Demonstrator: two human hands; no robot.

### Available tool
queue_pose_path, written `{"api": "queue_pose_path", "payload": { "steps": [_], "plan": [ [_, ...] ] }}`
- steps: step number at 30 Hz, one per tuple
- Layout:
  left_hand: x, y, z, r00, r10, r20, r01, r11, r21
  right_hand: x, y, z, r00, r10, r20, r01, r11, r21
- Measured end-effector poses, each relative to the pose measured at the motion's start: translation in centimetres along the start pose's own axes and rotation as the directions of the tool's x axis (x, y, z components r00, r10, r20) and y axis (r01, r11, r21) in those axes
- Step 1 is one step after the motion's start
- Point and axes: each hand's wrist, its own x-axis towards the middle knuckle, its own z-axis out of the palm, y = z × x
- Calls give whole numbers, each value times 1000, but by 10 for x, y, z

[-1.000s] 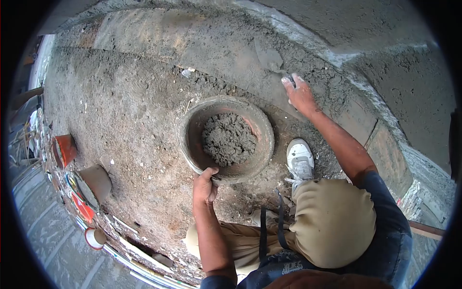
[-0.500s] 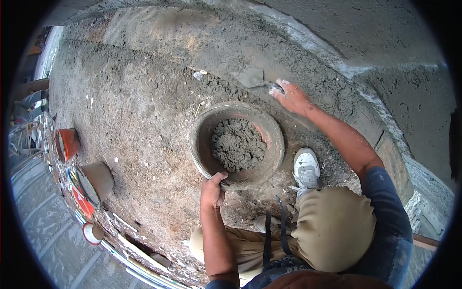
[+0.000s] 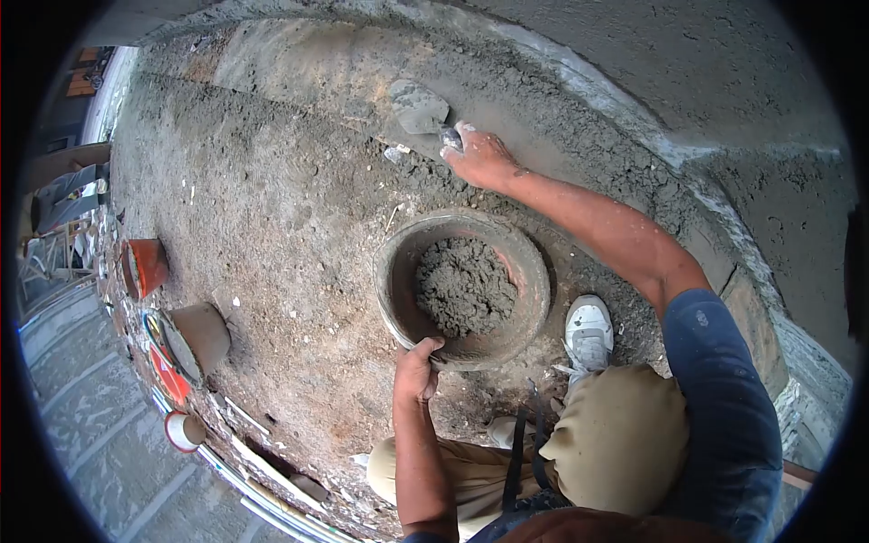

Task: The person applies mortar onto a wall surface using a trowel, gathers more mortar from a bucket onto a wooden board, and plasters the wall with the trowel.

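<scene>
My left hand [image 3: 417, 369] is closed on the near rim of a round, mortar-caked basin [image 3: 395, 299], thumb over the edge. Inside the basin lies a heap of wet grey mortar [image 3: 466, 288]. Beyond it, my right hand [image 3: 480, 157] grips the handle of a trowel [image 3: 419, 107]. The trowel's broad blade, smeared grey, points away to the left, over the mortar strip [image 3: 516, 109] along the wall base. I cannot tell whether the blade presses on that strip.
An orange bucket [image 3: 148, 268] and a grey bucket [image 3: 201, 337] lie tipped at the left. Near them are a small white pot [image 3: 186, 432] and several pipes [image 3: 272, 463]. A rendered wall [image 3: 634, 54] rises at the upper right. My white shoe [image 3: 589, 328] stands beside the basin.
My right hand and the trowel have moved up and to the left along the mortar strip, showing more of the blade. My left hand keeps its hold on the basin; the view has shifted slightly.
</scene>
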Motion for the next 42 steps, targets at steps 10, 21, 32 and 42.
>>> {"api": "queue_pose_path", "payload": {
  "steps": [10, 21, 32, 42],
  "plan": [
    [4, -7, -7, 1000, -14, 26, 14, 1000, -2, -39, 2, -13, 906, 405, -120, -203, 666, 718],
    [5, -10, -3, 999, 44, -7, -44, 999, 2, -60, 67, -20, 928, 329, -177, -215, 858, 466],
    [11, -15, -21, 998, -27, 50, 27, 1000, 3, -32, 66, -14, 912, 390, -124, -208, 703, 681],
    [-1, -8, -1, 999, -42, 27, 41, 998, 39, -212, 129, -34, 911, 400, -100, -79, 408, 909]
  ]
}}
